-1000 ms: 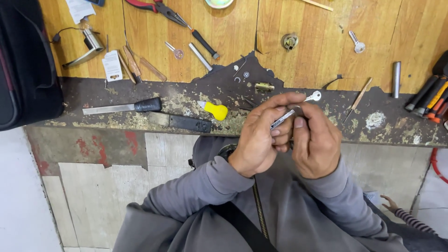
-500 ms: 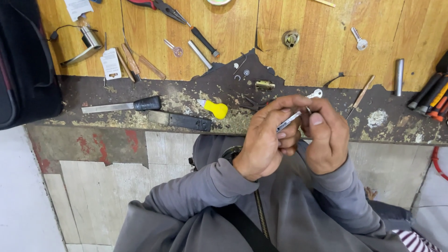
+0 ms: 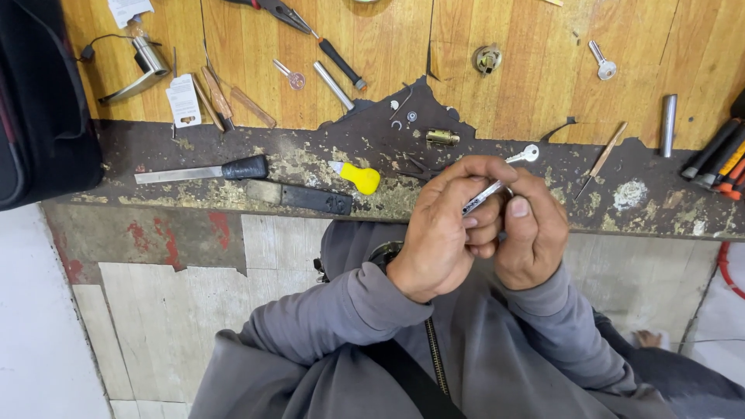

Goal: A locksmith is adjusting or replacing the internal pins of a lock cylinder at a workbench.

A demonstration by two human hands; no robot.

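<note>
Hands closed together on a small metal piece

Hands meet above the lap of a grey jacket (image 3: 466, 365). The left hand (image 3: 442, 233) and right hand (image 3: 531, 233) press together, fingers curled tight around a slim metal piece (image 3: 481, 199), most of it hidden by the fingers. Just beyond, on the worn bench edge (image 3: 194, 194), lie a yellow-handled tool (image 3: 358, 177), a black-handled blade (image 3: 206, 171) and a silver key (image 3: 526, 154). Farther off are a brass cylinder (image 3: 442, 137), pliers (image 3: 310, 35) and 1 more key (image 3: 601, 62).
</note>
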